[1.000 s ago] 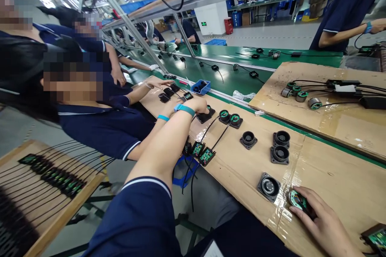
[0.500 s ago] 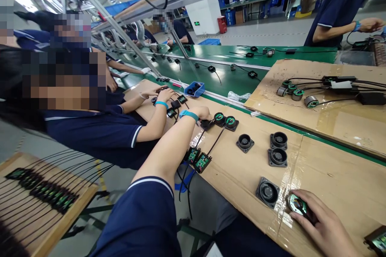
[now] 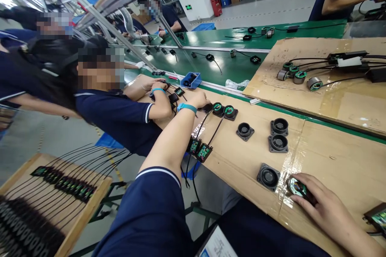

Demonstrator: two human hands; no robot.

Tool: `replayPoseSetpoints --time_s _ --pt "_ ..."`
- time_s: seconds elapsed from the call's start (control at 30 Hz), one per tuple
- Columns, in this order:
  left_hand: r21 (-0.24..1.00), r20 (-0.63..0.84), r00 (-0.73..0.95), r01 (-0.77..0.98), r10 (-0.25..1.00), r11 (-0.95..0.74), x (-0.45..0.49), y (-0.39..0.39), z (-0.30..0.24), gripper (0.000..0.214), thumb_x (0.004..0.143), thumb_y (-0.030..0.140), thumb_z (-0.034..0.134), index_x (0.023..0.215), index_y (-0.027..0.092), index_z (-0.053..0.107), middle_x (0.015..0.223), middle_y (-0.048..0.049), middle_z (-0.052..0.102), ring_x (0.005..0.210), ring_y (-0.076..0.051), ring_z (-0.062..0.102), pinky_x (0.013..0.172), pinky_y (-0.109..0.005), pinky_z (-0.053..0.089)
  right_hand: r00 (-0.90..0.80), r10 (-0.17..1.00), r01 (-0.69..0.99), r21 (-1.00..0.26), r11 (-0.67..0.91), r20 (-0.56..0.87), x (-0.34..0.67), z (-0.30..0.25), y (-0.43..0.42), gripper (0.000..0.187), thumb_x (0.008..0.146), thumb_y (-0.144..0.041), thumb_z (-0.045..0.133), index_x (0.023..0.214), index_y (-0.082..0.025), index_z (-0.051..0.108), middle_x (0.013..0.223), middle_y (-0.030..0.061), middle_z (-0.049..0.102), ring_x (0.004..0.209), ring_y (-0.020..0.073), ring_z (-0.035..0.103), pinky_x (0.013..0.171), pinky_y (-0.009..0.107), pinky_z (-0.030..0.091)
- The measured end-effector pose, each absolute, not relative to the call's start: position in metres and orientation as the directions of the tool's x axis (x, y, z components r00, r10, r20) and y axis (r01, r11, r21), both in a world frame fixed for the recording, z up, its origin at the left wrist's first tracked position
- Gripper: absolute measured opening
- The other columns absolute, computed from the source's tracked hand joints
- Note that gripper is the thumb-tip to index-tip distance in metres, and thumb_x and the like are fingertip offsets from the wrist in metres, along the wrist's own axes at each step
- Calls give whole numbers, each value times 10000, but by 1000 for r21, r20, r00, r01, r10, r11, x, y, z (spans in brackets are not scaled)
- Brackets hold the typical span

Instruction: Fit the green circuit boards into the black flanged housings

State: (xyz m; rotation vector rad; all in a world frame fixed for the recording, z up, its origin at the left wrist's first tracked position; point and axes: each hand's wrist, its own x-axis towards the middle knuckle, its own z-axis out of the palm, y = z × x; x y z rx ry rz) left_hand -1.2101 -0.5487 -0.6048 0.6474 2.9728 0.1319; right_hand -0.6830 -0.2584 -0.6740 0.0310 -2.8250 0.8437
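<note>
My right hand point(image 3: 322, 200) grips a round motor core with a circuit board on its face point(image 3: 297, 186), thumb and fingers around it, low over the cardboard. A square-flanged black housing point(image 3: 268, 176) lies just left of it. My left hand point(image 3: 199, 99) is stretched far forward, fingers curled down beside a dark part point(image 3: 207, 107); what they hold is hidden. Close to it, two housings with green ring boards, one nearer point(image 3: 217, 108) and one to its right point(image 3: 230, 111), have cables running to small boxed circuit boards point(image 3: 204, 151) at the table edge.
Open black housings point(image 3: 245, 130) point(image 3: 278, 143) lie mid-table. A co-worker's hands point(image 3: 158, 85) work at the left, near a blue bin point(image 3: 191, 80). Behind runs a green conveyor point(image 3: 199, 64); a raised cardboard sheet point(image 3: 337, 104) holds wired motor cores. A tray of boards point(image 3: 64, 182) stands lower left.
The view has tilted and shifted slightly. Both hands keep about the same places by the same parts. The co-worker at left appears more upright, further from the camera.
</note>
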Motion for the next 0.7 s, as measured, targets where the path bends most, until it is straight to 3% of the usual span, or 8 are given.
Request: replayPoseSetpoints --time_s 0.23,0.37,0.47,0.53,0.6,0.7 --pt "250 129 -937 347 324 904 -1161 -601 -567 462 938 461 566 1052 20 642 1036 -109 714 931 -175 606 912 -298 462 -987 38 -47 -497 867 159 -681 -670 -263 471 985 -446 528 1418 -265 491 1341 95 645 1182 262 676 989 433 605" --pt "341 225 -940 321 255 883 -1092 -631 -556 398 985 424 494 1035 75 677 941 -78 728 847 -181 629 803 -293 485 -986 68 -21 -526 850 149 -681 -671 -266 457 987 -423 520 1402 -231 521 1333 115 656 1178 275 677 1004 455 591" --pt "449 433 -879 404 202 797 -1014 -623 -567 382 986 455 491 1026 133 691 909 -67 718 828 -195 642 806 -318 498 -990 88 9 -574 819 111 -682 -663 -269 433 966 -378 561 1365 -209 560 1305 123 669 1170 271 673 1021 449 575" --pt "505 486 -816 554 312 662 -955 -603 -582 325 983 428 507 1045 165 687 991 -76 722 893 -208 658 845 -338 513 -988 129 52 -589 806 89 -684 -659 -269 438 945 -357 597 1351 -195 575 1279 131 678 1158 278 671 1029 460 565" --pt "560 420 -732 674 537 481 -900 -574 -601 329 947 416 583 1168 181 646 1121 -97 708 1005 -232 663 920 -376 524 -977 198 117 -582 805 78 -685 -656 -268 456 930 -338 622 1351 -169 578 1267 148 681 1157 293 668 1038 479 554" --pt "668 248 -615 668 749 327 -843 -523 -633 705 797 465 784 1371 186 484 1326 -157 611 1192 -297 610 1026 -456 512 -951 303 217 -564 797 62 -686 -652 -266 496 908 -320 662 1357 -125 579 1293 179 672 1190 314 654 1064 495 532"
